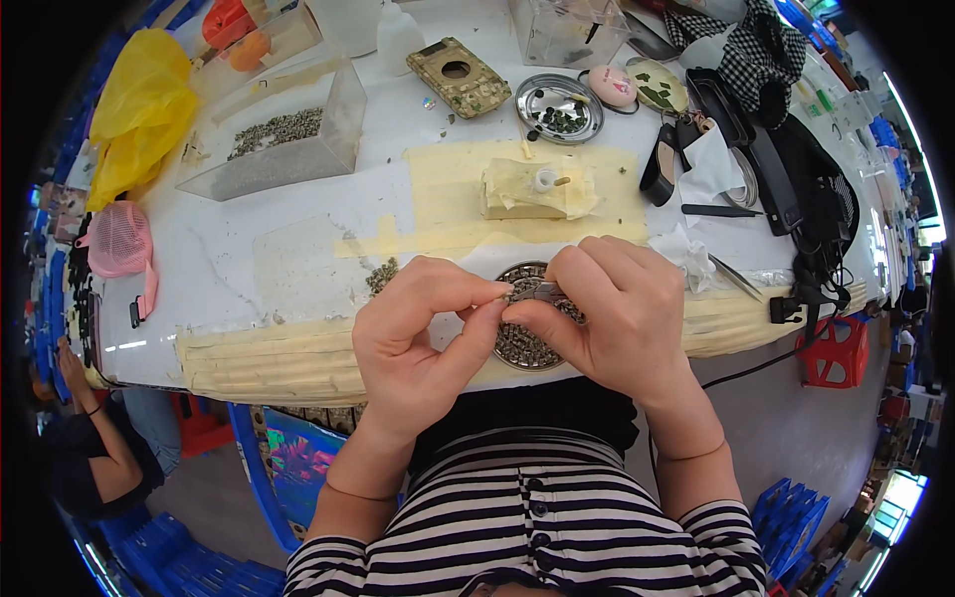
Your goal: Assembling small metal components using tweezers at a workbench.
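Note:
My left hand pinches a tiny camouflage-coloured piece between thumb and index finger. In my right hand is a small flat metal blade, gripped by thumb and fingers. Its tip meets or nearly meets the piece; the exact contact is too small to tell. Both hands hover over a round metal dish full of small camouflage parts, partly hidden by my fingers. A little pile of similar parts lies on the table beside my left hand.
Beyond my hands sits a taped block with a small white pot. Farther back are a camouflage model tank hull, a metal plate and a clear bin. Tweezers lie at right; another person's arm is at far left.

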Demonstrator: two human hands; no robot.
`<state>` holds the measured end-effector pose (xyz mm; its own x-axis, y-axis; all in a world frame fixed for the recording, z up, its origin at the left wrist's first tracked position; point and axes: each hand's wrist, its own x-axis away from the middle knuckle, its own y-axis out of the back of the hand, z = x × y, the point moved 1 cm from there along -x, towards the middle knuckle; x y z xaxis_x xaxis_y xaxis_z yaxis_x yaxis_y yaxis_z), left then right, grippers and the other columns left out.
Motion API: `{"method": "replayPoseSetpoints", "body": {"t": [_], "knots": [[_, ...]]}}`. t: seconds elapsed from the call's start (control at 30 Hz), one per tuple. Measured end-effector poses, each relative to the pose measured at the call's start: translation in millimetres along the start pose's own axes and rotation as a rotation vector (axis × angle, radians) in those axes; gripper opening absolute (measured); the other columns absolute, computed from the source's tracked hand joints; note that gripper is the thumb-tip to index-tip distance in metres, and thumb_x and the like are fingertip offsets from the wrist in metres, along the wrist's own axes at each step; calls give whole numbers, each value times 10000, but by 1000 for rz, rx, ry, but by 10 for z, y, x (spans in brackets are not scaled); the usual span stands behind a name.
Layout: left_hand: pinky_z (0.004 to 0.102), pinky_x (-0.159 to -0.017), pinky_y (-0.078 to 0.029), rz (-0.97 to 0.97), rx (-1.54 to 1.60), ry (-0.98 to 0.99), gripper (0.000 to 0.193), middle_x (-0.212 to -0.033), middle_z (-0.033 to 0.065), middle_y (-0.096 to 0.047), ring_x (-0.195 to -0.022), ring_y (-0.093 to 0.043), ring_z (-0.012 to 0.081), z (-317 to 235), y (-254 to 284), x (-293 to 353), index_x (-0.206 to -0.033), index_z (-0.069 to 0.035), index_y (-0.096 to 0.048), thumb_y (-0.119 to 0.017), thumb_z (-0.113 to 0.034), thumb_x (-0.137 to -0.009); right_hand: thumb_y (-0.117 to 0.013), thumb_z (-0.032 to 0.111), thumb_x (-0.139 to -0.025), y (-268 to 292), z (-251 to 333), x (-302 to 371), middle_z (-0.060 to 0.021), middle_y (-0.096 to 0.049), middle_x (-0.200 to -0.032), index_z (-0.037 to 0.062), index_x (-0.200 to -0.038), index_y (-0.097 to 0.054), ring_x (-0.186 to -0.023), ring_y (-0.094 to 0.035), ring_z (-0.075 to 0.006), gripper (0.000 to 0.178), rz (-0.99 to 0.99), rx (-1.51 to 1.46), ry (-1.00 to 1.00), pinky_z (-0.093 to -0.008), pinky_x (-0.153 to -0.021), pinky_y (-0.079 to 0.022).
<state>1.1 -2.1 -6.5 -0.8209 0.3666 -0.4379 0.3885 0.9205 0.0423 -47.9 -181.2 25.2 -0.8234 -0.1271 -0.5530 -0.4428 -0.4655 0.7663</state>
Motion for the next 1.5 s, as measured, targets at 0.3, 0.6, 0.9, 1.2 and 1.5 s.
{"method": "replayPoseSetpoints", "body": {"t": [0.3,0.6,0.9,1.2,1.5], "knots": [[288,-709,-483,18,-127,-88,184,-865,84,-696,-776,-624,190,2,-3,-7,-958,2,-735,-721,83,-793,-785,443,-782,-2,-31,8,-36,-479,-631,90,-737,-544,-535,-511,-227,430,21,31,22,-346,-486,-396],[293,-706,-485,25,-209,-149,186,-861,84,-692,-783,-630,207,-23,-7,-17,-948,-2,-739,-743,73,-777,-749,445,-840,17,-41,-5,-10,-455,-583,111,-697,-534,-490,-519,-194,422,31,52,48,-321,-458,-404],[317,-710,-489,35,-266,-198,216,-861,79,-688,-781,-629,220,-52,-32,-15,-956,-16,-745,-765,62,-756,-757,420,-843,54,-62,39,-18,-491,-577,111,-704,-561,-483,-533,-209,391,95,-40,10,-339,-454,-404],[317,-704,-492,22,-295,-188,222,-863,82,-686,-781,-629,229,-37,-38,-3,-943,-20,-740,-757,72,-742,-758,474,-818,66,-71,34,-7,-450,-580,114,-703,-543,-496,-515,-189,434,38,29,53,-329,-455,-387],[334,-694,-493,14,-414,-240,212,-859,76,-671,-785,-625,246,-57,-106,-13,-932,-23,-727,-753,69,-743,-738,465,-829,98,-93,18,11,-443,-600,127,-696,-512,-533,-518,-164,428,46,196,104,-307,-491,-395]]}}
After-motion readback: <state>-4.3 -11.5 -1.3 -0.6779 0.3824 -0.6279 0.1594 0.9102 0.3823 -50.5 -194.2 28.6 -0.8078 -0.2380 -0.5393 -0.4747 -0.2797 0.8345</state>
